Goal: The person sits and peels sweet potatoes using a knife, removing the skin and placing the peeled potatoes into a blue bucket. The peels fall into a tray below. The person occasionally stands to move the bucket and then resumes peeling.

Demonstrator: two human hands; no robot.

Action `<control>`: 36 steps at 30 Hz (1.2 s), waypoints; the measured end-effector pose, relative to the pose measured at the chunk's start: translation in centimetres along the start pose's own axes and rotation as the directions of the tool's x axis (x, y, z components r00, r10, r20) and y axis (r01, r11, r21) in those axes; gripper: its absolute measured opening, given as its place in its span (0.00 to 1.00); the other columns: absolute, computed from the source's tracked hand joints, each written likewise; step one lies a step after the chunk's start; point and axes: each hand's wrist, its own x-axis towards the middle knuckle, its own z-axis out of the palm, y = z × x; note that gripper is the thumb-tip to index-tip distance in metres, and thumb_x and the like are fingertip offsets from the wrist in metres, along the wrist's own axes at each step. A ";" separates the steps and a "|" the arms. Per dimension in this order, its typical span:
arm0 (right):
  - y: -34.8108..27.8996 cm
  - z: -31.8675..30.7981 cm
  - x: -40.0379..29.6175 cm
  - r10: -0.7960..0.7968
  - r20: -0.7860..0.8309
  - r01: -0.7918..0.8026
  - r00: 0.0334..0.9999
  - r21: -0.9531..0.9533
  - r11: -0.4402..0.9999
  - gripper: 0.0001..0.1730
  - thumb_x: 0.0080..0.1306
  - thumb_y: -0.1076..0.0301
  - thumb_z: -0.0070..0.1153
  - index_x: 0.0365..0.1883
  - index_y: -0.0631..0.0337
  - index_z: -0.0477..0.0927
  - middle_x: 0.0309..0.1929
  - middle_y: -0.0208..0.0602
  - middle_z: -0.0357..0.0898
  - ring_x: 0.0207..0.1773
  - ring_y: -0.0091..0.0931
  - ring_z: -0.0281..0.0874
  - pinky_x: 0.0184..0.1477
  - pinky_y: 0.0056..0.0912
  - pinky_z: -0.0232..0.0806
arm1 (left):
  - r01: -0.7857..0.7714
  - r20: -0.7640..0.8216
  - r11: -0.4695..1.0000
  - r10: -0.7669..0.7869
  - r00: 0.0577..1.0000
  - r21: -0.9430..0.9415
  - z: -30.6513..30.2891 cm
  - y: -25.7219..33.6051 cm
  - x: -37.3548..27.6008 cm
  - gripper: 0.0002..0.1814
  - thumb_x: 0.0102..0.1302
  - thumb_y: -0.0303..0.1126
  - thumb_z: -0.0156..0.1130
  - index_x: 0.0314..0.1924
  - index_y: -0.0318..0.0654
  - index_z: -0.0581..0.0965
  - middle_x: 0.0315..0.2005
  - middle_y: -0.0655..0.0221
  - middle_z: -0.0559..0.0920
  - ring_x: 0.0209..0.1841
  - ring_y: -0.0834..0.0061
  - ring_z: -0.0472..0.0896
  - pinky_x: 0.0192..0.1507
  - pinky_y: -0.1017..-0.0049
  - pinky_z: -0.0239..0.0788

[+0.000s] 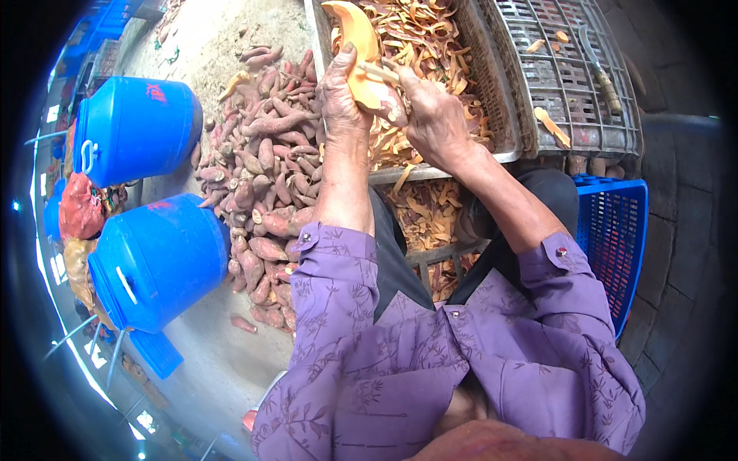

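My left hand (344,95) is closed around a long, curved sweet potato (363,43), its upper part peeled to orange flesh and its lower end still in reddish skin. A peeler (380,71) with a light-coloured handle is in my right hand (433,109), against the side of the sweet potato. Both hands are over a crate (421,173) filled with orange and purple peelings (424,34). To the left of my left forearm lies a large heap of unpeeled sweet potatoes (268,173) on the floor.
Two blue plastic drums (144,127) lie on the left. At the right, an upturned plastic crate (576,75) bears a curved knife (605,86) and orange pieces (552,127). A blue basket (614,248) stands beside my right leg. More peelings (424,219) lie between my legs.
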 end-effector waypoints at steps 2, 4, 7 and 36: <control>1.2 0.0 0.0 -0.073 0.003 0.073 0.997 0.067 0.995 0.27 0.56 0.83 0.47 0.57 0.66 0.68 0.32 0.54 0.76 0.34 0.46 0.74 0.36 0.46 0.67 | -0.048 0.013 0.997 0.047 0.999 0.056 0.0 0.0 0.2 0.18 0.61 0.34 0.64 0.47 0.31 0.74 0.35 0.63 0.81 0.35 0.71 0.81 0.38 0.73 0.77; 0.2 -1.3 0.2 -0.054 0.080 0.046 0.995 0.105 0.993 0.26 0.55 0.84 0.45 0.55 0.67 0.69 0.30 0.53 0.75 0.33 0.46 0.75 0.35 0.46 0.67 | -0.070 -0.063 0.986 0.081 0.995 0.154 -0.4 0.9 -0.3 0.20 0.56 0.32 0.68 0.45 0.27 0.75 0.33 0.62 0.81 0.31 0.72 0.81 0.34 0.75 0.77; -0.1 -3.1 -0.9 -0.101 0.149 0.074 0.984 0.177 0.981 0.23 0.56 0.85 0.43 0.51 0.64 0.72 0.26 0.52 0.75 0.29 0.46 0.75 0.30 0.44 0.67 | -0.148 -0.085 0.951 0.177 0.981 0.272 -0.6 0.7 0.2 0.21 0.52 0.30 0.71 0.43 0.23 0.76 0.32 0.61 0.81 0.30 0.74 0.81 0.33 0.77 0.76; 1.1 -5.2 -2.2 -0.101 0.113 0.083 0.988 0.151 0.985 0.23 0.56 0.82 0.45 0.51 0.63 0.72 0.28 0.49 0.78 0.29 0.42 0.78 0.30 0.42 0.70 | -0.194 -0.127 0.921 0.249 0.960 0.338 -1.7 1.6 1.0 0.22 0.55 0.37 0.70 0.45 0.31 0.76 0.35 0.61 0.81 0.29 0.73 0.82 0.30 0.78 0.79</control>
